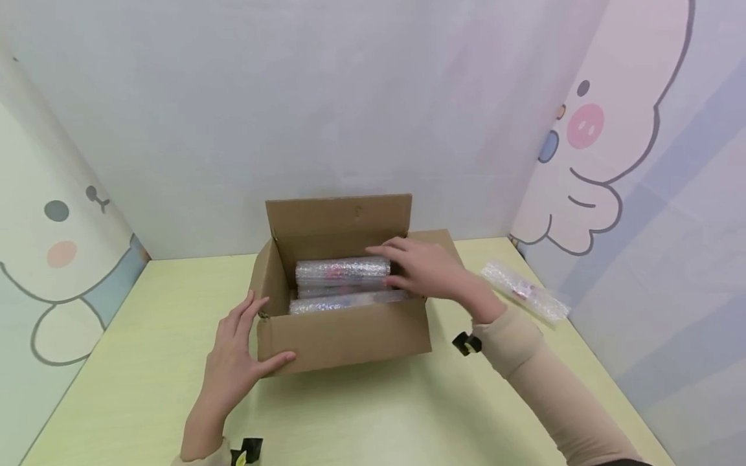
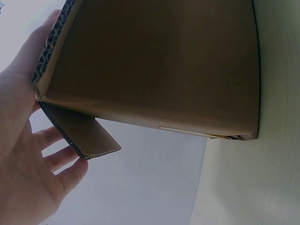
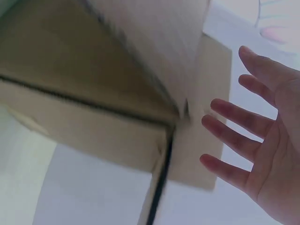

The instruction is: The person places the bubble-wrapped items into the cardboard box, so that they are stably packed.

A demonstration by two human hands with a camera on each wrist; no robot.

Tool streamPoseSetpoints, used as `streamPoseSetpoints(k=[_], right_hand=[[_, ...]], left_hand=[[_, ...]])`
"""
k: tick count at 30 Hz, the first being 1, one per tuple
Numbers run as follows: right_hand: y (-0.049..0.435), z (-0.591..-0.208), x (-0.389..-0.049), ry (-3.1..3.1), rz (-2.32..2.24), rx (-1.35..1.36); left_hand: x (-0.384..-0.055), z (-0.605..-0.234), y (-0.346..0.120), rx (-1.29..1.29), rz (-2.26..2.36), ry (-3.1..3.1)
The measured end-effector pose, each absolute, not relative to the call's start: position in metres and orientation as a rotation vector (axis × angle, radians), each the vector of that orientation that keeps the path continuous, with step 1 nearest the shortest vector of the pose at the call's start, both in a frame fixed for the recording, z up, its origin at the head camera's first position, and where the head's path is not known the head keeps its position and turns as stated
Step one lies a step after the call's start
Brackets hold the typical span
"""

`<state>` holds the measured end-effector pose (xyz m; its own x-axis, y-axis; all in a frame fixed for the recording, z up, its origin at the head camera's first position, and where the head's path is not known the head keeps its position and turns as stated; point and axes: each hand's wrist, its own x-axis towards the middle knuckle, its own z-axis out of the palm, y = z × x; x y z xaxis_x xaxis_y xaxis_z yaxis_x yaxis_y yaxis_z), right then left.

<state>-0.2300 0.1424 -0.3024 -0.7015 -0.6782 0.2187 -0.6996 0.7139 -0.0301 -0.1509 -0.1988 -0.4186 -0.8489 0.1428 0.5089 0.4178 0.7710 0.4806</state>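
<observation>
A brown cardboard box (image 1: 344, 340) stands with its flaps spread. Inside lie several bubble-wrapped packets (image 1: 340, 269), long and clear with pink marks. My left hand (image 1: 232, 359) holds the box's front left corner, thumb on the front flap and fingers along the left flap. In the left wrist view, fingertips meet the edge of a small flap (image 2: 86, 133). My right hand (image 1: 428, 268) reaches over the box's right side, its fingertips close over the right ends of the packets. The right wrist view has this hand (image 3: 272, 126) with fingers spread and nothing in them.
Another bubble-wrapped packet (image 1: 524, 294) lies on the pale yellow table (image 1: 373, 414), right of the box. A pale wall (image 1: 338, 129) rises behind the table, with cartoon-printed walls at both sides.
</observation>
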Motion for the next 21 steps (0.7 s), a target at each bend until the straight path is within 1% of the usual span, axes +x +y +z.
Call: streamPoseSetpoints(k=[6,11,16,21], right_hand=[[0.198,-0.295,-0.238,-2.564,0.277,0.929],[0.254,-0.303,-0.246,-2.533,0.29,0.693],[0.301,-0.326,-0.255,-2.67,0.332,0.487],[0.343,-0.362,-0.261,-2.87,0.464,0.302]], left_hand=[[-0.15,-0.417,-0.199,-0.419,-0.828,-2.523],[-0.149,-0.416,-0.199,-0.431,-0.821,-2.517],[-0.148,-0.415,-0.199,-0.428,-0.823,-2.51],[-0.148,-0.416,-0.199,-0.43,-0.828,-2.516]])
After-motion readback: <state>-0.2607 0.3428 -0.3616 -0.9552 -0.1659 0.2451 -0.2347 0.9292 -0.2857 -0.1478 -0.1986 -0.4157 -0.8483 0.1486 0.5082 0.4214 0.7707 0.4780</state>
